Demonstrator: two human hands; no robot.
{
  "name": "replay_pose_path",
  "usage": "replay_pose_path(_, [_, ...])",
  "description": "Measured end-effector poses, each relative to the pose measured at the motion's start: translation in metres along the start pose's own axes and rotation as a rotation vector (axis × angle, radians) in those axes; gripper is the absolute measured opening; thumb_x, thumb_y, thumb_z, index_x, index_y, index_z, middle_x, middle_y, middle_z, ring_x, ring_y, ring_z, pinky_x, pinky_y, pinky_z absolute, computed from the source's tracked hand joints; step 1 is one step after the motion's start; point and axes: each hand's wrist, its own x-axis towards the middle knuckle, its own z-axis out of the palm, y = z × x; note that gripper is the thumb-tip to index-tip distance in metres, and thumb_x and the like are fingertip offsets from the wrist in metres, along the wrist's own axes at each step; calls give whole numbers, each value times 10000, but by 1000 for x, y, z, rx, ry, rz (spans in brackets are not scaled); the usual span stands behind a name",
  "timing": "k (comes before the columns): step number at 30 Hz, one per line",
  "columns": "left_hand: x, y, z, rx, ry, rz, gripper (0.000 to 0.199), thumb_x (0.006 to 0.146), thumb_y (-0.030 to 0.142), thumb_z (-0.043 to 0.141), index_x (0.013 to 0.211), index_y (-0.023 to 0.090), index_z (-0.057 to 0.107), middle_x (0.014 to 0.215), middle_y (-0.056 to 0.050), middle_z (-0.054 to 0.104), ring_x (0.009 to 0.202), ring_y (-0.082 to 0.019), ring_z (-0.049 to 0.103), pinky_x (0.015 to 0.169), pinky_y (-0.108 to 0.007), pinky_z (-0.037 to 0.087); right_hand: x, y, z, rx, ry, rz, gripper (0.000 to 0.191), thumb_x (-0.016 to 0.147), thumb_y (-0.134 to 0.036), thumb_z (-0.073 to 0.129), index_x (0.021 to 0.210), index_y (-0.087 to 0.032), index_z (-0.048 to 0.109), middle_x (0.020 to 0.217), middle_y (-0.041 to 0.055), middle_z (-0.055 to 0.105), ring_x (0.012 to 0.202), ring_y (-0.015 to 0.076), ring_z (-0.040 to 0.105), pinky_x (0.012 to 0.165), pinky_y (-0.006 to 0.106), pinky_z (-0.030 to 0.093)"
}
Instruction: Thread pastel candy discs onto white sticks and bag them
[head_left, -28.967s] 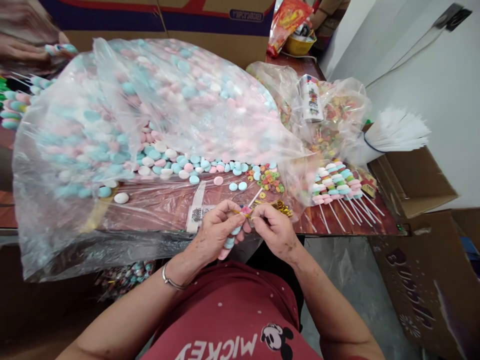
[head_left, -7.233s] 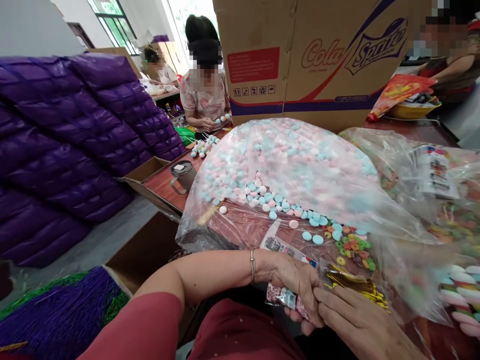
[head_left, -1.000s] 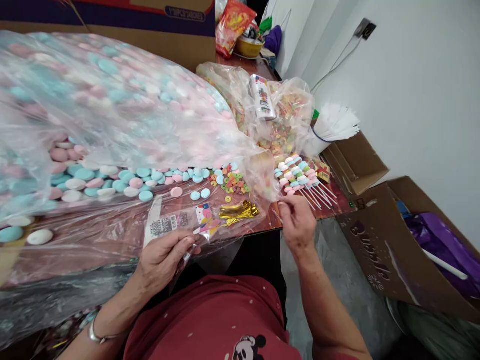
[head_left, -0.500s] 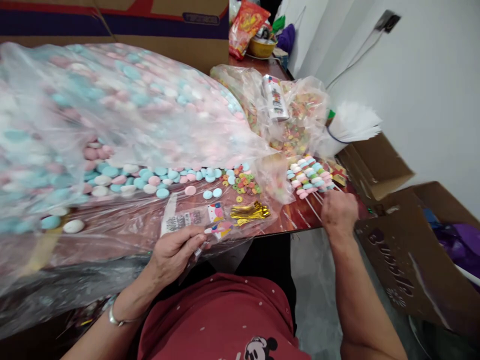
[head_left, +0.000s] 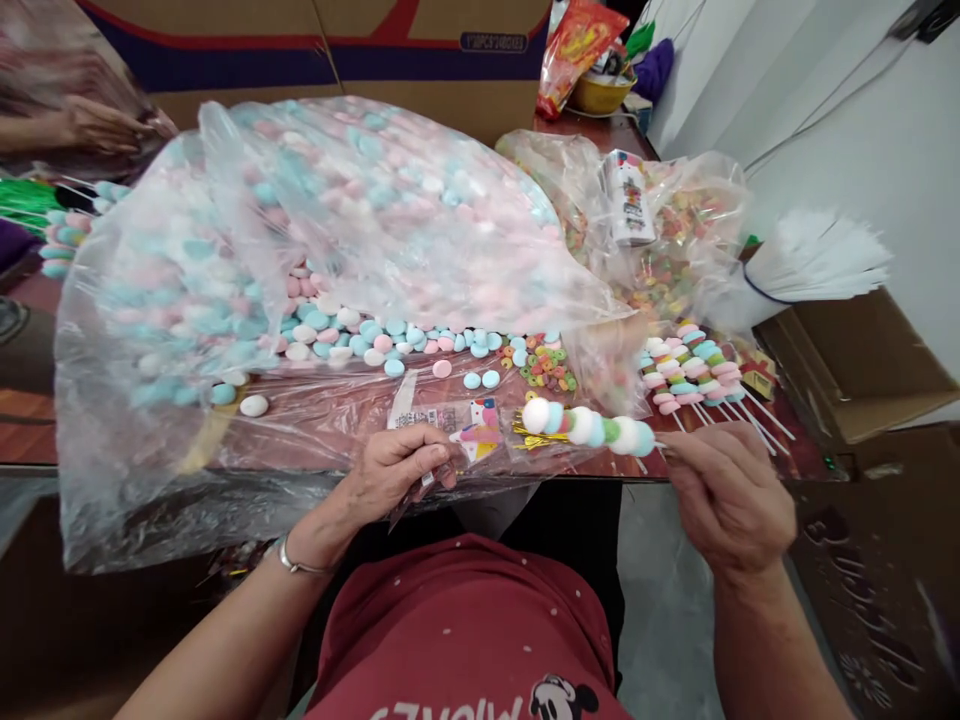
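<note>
My right hand (head_left: 731,495) is closed round the stick of a candy skewer (head_left: 583,426), threaded with white, blue and green sweets and pointing left above the table edge. In my left hand (head_left: 405,465) is pinched a clear printed plastic bag (head_left: 480,442) with a colourful star design. The skewer's tip lies just right of this bag, apart from it. Gold twist ties (head_left: 536,440) show partly behind the skewer. Beyond my right hand lies a row of finished-looking candy skewers (head_left: 694,375), their white sticks towards me.
A large clear bag of pastel sweets (head_left: 405,210) spreads over the table, with loose ones at its mouth. Small ring candies (head_left: 547,368) lie beside them. White sticks (head_left: 825,260) stand at right near cardboard boxes (head_left: 862,350). Another person's hand (head_left: 101,128) is at far left.
My right hand has picked up one candy skewer from the row and swung it leftward over the table. My left hand still holds the bag. The view has shifted left.
</note>
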Motion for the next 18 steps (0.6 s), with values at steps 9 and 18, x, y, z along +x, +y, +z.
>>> replay_pose_path(9, [-1, 6, 2, -210, -121, -97, 397, 783, 504, 695, 715, 137, 560, 576, -28, 677, 316, -32, 388, 322, -157, 210, 7, -3, 15, -15, -72, -114, 368, 873, -114, 607, 1207, -266, 630, 799, 12, 700, 668, 180, 578, 709, 361, 471])
replay_pose_path(18, [1, 10, -5, -57, -183, -178, 339, 830, 461, 640, 733, 141, 584, 606, -33, 694, 330, -31, 367, 319, -157, 220, 6, 2, 7, 29, -138, -126, 393, 890, -144, 612, 1241, -319, 629, 798, -5, 706, 752, 181, 614, 728, 359, 480])
